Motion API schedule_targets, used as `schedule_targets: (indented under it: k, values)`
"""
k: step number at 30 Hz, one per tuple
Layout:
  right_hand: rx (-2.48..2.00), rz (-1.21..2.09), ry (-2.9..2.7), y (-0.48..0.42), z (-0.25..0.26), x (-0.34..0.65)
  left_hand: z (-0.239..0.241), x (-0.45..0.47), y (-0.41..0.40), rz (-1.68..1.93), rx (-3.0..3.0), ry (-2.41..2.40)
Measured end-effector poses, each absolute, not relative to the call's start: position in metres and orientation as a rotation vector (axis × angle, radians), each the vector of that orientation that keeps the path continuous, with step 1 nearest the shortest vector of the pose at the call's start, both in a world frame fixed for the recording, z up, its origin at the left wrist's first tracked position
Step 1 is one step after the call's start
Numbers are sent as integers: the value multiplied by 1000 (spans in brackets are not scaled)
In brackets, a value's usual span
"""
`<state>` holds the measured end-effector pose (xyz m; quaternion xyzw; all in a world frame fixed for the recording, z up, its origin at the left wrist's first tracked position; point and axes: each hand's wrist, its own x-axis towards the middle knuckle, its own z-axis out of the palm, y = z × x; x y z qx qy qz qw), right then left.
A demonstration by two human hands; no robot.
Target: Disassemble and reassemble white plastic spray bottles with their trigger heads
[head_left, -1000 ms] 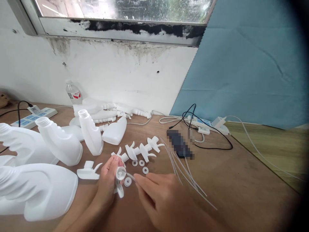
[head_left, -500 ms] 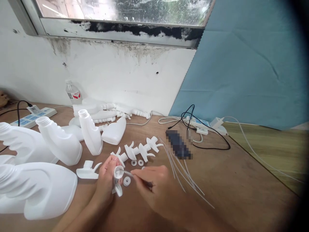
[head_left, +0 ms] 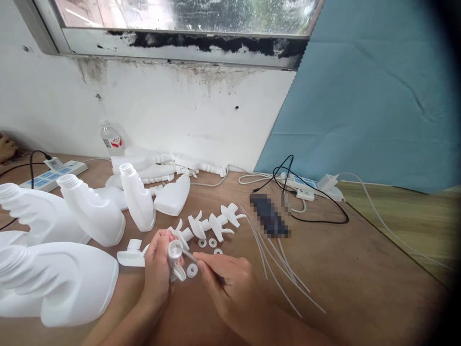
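Note:
My left hand (head_left: 157, 269) is closed around a white spray trigger head (head_left: 175, 257), its round collar facing right. My right hand (head_left: 226, 288) pinches a thin clear dip tube (head_left: 189, 256) whose tip sits at the collar's opening. A white washer (head_left: 192, 270) lies on the table just below the tube. Behind my hands, several more white trigger heads (head_left: 209, 224) lie in a row, with small washers (head_left: 212, 242) in front of them. A loose bundle of clear tubes (head_left: 277, 264) lies to the right of my right hand.
Several white plastic bottles (head_left: 91, 211) stand and lie at the left, another trigger head (head_left: 130, 255) beside them. A blurred dark object (head_left: 268, 216), power strips (head_left: 54, 172) and cables (head_left: 317, 202) lie toward the wall. A water bottle (head_left: 110, 139) stands at the back.
My left hand has turned the trigger head and lifted it slightly. My right hand has closed into a pinch and brought the tube's tip to the collar.

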<state>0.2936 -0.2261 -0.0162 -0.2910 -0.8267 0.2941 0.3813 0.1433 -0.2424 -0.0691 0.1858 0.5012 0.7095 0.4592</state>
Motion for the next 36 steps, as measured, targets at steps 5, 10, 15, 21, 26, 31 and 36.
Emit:
schedule_targets:
  k: [5, 10, 15, 21, 26, 31, 36]
  values:
    - [-705, 606, -2111, -231, -30, 292, -64, 145, -242, 1767, 414, 1229]
    - [-672, 285, -2159, -237, -45, 290, -61, 145, -243, 1780, 389, 1272]
    - [-694, 650, -2160, -230, -23, 295, -64, 141, -244, 1694, 491, 1221]
    - [-880, 981, -2154, -220, 11, 306, -63, 140, -241, 1536, 598, 1183]
    - [-1017, 1085, -2153, -215, 20, 309, -64, 139, -240, 1460, 626, 1213]
    - [-1048, 1169, -2183, -210, 26, 313, -65, 140, -240, 1419, 669, 1232]
    - [-1058, 1143, -2143, -210, 23, 315, -67, 140, -237, 1457, 652, 1333]
